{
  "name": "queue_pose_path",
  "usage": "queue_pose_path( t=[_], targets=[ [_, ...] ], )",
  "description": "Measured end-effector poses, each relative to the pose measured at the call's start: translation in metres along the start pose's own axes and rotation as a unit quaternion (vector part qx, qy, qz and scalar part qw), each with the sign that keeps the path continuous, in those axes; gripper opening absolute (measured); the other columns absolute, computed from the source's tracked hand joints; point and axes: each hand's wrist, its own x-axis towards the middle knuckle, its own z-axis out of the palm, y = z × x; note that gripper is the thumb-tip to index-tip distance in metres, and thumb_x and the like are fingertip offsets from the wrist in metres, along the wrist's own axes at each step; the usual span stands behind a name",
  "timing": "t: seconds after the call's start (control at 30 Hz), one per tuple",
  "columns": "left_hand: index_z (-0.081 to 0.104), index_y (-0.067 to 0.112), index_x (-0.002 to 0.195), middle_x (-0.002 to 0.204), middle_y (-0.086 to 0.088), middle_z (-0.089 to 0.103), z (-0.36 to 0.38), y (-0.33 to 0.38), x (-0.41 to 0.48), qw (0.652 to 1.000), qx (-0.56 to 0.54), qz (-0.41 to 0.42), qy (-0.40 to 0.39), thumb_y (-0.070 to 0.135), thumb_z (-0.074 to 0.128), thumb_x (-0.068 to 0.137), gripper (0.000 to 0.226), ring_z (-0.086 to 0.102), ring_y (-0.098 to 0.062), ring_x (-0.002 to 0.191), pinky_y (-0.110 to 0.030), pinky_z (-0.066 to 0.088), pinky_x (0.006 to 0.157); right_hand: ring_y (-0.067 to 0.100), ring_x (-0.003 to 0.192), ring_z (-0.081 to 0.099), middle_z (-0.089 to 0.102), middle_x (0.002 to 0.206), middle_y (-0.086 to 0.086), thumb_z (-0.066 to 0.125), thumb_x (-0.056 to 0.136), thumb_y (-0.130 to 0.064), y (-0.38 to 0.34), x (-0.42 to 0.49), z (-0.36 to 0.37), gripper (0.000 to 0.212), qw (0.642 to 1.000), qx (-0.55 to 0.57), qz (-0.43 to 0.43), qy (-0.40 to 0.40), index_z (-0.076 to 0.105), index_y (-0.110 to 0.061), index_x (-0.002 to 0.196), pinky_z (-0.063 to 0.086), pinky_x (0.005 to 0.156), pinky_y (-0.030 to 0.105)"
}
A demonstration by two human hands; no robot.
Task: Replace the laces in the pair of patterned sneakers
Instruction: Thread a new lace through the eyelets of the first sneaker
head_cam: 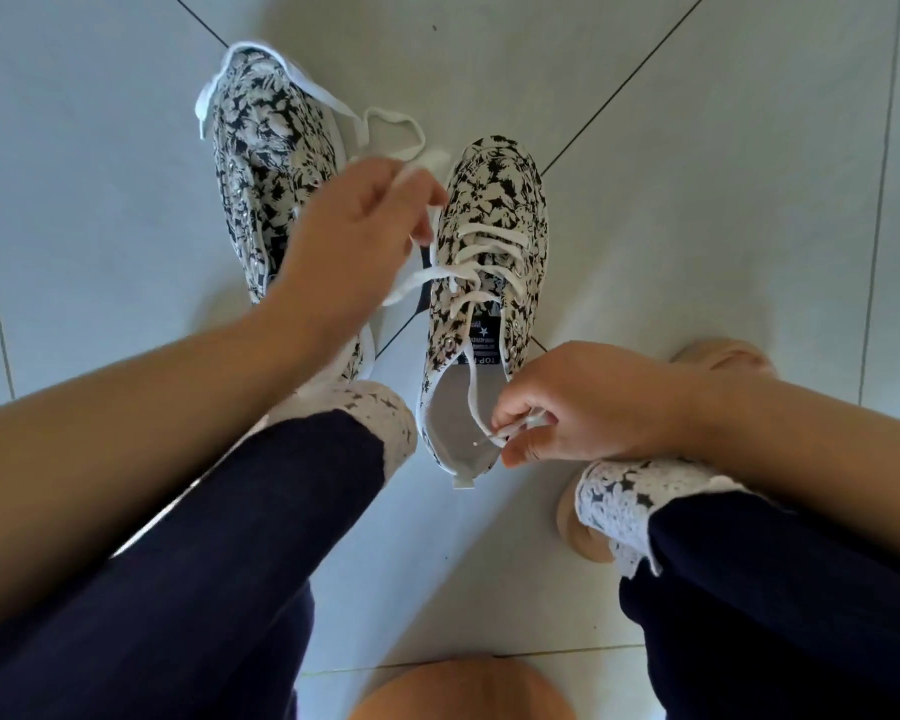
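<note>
We are tensioning the white lace (468, 262) on the centre sneaker (489, 283): left hand (354, 226) pinching one end, right hand (567, 402) pinching the other. Keep both pulls even.

The left hand (354, 226) is blurry and covers part of the left sneaker (266, 163). One leg (219, 537) hides that shoe's heel. The right hand (583, 402) hides the lace (471, 392) tip. Both arms run off the picture's edges.
</note>
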Motion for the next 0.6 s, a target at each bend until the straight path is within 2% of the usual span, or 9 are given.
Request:
queue_pose_path(
  t=[0.1,0.2,0.27,0.3,0.37,0.43,0.5,0.6],
  targets=[
    [0.057,0.020,0.076,0.062,0.006,0.053,-0.012,0.022,0.008,0.998,-0.052,0.025,0.005,0.018,0.041,0.097,0.026,0.039,-0.008,0.052,-0.020,0.033,0.050,0.000,0.091,0.062,0.069,0.101,-0.015,0.055,0.086,-0.047,0.000,0.000,-0.003,0.032,0.999,0.027,0.019,0.003,0.067,-0.027,0.108,0.046,0.085,0.021],
    [0.059,0.017,0.079,0.064,0.004,0.055,-0.010,0.031,0.010,0.995,-0.090,0.010,-0.047,0.018,0.041,0.097,0.026,0.042,-0.009,0.054,-0.022,0.033,0.050,-0.001,0.085,0.063,0.070,0.094,-0.016,0.053,0.086,-0.047,-0.002,-0.001,-0.012,0.029,0.999,0.031,0.030,0.028,0.069,-0.028,0.101,0.047,0.085,0.021],
    [0.059,0.017,0.078,0.064,0.002,0.056,-0.003,0.028,0.007,0.993,-0.076,-0.020,-0.092,0.019,0.041,0.097,0.026,0.043,-0.009,0.054,-0.021,0.035,0.051,-0.003,0.079,0.064,0.069,0.088,-0.016,0.051,0.085,-0.046,-0.002,-0.003,-0.019,0.028,0.992,0.042,0.037,0.114,0.068,-0.028,0.097,0.048,0.080,0.015],
    [0.059,0.017,0.078,0.064,0.003,0.056,0.002,0.025,0.004,0.991,-0.059,-0.029,-0.112,0.019,0.041,0.096,0.026,0.043,-0.008,0.053,-0.019,0.036,0.050,-0.005,0.077,0.063,0.067,0.086,-0.018,0.051,0.085,-0.043,-0.002,-0.005,-0.023,0.025,0.979,0.085,0.044,0.178,0.067,-0.028,0.096,0.047,0.078,0.011],
    [0.059,0.018,0.076,0.061,0.005,0.056,0.009,0.018,-0.001,0.989,-0.021,-0.035,-0.142,0.020,0.042,0.096,0.026,0.044,-0.005,0.051,-0.015,0.037,0.049,-0.007,0.082,0.063,0.065,0.087,-0.021,0.056,0.088,-0.029,-0.001,-0.008,-0.034,0.013,0.921,0.275,0.037,0.273,0.064,-0.031,0.098,0.046,0.077,0.008],
    [0.059,0.019,0.074,0.059,0.009,0.056,0.015,0.014,-0.003,0.986,0.016,-0.041,-0.160,0.021,0.044,0.095,0.026,0.045,-0.001,0.049,-0.011,0.039,0.048,0.002,0.086,0.065,0.068,0.090,-0.014,0.057,0.087,-0.020,0.003,-0.009,-0.043,0.021,0.841,0.458,0.008,0.288,0.060,-0.031,0.104,0.049,0.080,0.020],
    [0.060,0.020,0.076,0.060,0.009,0.057,0.019,0.013,-0.002,0.983,0.051,-0.036,-0.172,0.024,0.046,0.094,0.024,0.047,0.001,0.050,-0.010,0.040,0.050,0.012,0.087,0.064,0.070,0.095,-0.006,0.057,0.084,-0.024,0.006,-0.006,-0.047,0.027,0.801,0.529,-0.029,0.278,0.061,-0.027,0.110,0.050,0.083,0.028],
    [0.062,0.017,0.081,0.067,0.007,0.060,0.024,0.013,0.000,0.979,0.080,-0.019,-0.187,0.024,0.047,0.094,0.020,0.051,0.000,0.055,-0.012,0.045,0.056,0.018,0.081,0.061,0.070,0.088,0.003,0.058,0.082,-0.023,0.009,-0.001,-0.049,0.023,0.774,0.562,-0.042,0.289,0.067,-0.014,0.101,0.048,0.079,0.032]
  ],
)
